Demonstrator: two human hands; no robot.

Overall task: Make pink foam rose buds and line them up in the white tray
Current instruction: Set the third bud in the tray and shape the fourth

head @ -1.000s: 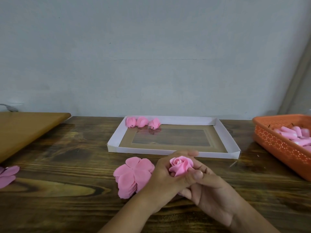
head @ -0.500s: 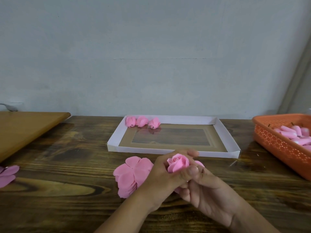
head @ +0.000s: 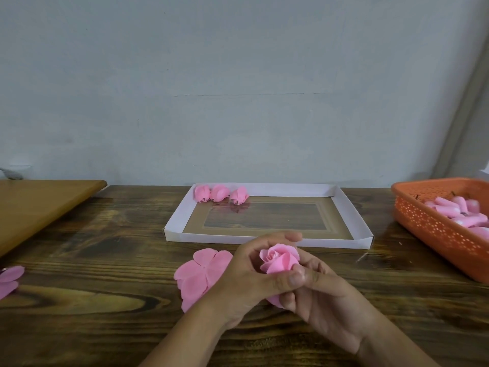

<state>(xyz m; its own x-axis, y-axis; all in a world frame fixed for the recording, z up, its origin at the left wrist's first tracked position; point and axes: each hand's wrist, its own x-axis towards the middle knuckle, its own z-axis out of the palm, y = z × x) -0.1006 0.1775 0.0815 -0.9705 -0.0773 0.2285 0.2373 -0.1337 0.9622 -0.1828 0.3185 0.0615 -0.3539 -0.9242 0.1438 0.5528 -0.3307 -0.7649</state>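
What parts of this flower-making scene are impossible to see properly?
Head view only:
- Base of the rose bud: wrapped by the left hand and right hand.
- Orange basket: cut off by the right edge.
- Loose petals: cut off by the left edge.

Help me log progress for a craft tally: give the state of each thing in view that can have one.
rose bud: half-formed, gripped by both hands.
left hand: curled round the bud.
right hand: holding the bud from below.
white tray: three finished buds lined up at its far left corner.
petal stack: flat on the table.
orange basket: holds pink foam pieces.
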